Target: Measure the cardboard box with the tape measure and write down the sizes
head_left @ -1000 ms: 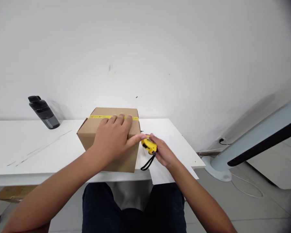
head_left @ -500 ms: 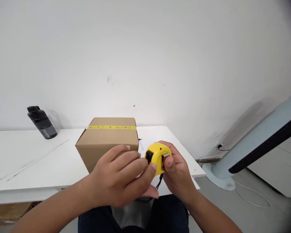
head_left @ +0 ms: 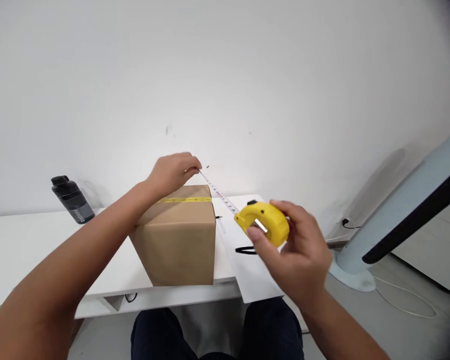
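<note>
A brown cardboard box (head_left: 180, 240) sealed with a strip of yellow tape stands on the white table (head_left: 30, 250) near its front edge. My right hand (head_left: 300, 250) grips a yellow tape measure (head_left: 264, 222) to the right of the box, above the table edge. The white measuring blade (head_left: 217, 192) runs from it up and left to my left hand (head_left: 172, 170). That hand pinches the blade's end above the box's far top edge. A black wrist strap (head_left: 245, 250) hangs under the tape measure.
A dark water bottle (head_left: 73, 200) stands at the back left against the white wall. A sheet of white paper (head_left: 247, 265) lies right of the box and overhangs the table. A pale slanted beam with a round foot (head_left: 397, 205) and floor cables are on the right.
My left hand left the box top, took the blade's end at the tape measure and pulled it up and back over the box. My right hand raised the tape measure and moved right.
</note>
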Demonstrator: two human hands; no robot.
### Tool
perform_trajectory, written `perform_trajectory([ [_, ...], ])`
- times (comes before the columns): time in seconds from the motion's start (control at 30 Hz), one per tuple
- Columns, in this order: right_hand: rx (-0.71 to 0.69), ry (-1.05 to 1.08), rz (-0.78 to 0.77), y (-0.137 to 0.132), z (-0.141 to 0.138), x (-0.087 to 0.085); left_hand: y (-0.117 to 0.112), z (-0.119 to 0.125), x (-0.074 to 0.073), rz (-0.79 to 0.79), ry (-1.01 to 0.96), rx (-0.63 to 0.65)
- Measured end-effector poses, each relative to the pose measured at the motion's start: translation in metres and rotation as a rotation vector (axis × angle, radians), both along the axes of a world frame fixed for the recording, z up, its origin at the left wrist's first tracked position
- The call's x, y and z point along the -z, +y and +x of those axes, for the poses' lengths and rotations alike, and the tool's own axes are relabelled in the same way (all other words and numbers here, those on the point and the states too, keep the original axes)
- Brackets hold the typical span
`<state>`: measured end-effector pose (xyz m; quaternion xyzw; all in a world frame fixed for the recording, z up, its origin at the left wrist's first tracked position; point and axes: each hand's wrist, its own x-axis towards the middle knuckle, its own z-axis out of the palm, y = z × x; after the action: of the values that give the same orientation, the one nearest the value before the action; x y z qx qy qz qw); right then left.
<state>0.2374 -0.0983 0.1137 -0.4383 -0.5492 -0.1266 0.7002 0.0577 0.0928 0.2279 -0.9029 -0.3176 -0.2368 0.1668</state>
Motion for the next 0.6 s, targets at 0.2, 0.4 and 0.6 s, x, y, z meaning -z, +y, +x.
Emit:
perform_trajectory([
  [0.2,0.271,-0.365,0.145,-0.020,-0.038,-0.007,0.051,0.019,0.013,-0.259,0.119,-0.119],
  [0.4,0.258,-0.277,0.039,-0.002,-0.064,-0.009,0.045,0.015,0.028,-0.350,0.073,-0.097],
  [0.6,0.187,-0.131,0.029,0.005,-0.092,0.001,0.037,0.018,0.027,-0.440,0.064,-0.067],
])
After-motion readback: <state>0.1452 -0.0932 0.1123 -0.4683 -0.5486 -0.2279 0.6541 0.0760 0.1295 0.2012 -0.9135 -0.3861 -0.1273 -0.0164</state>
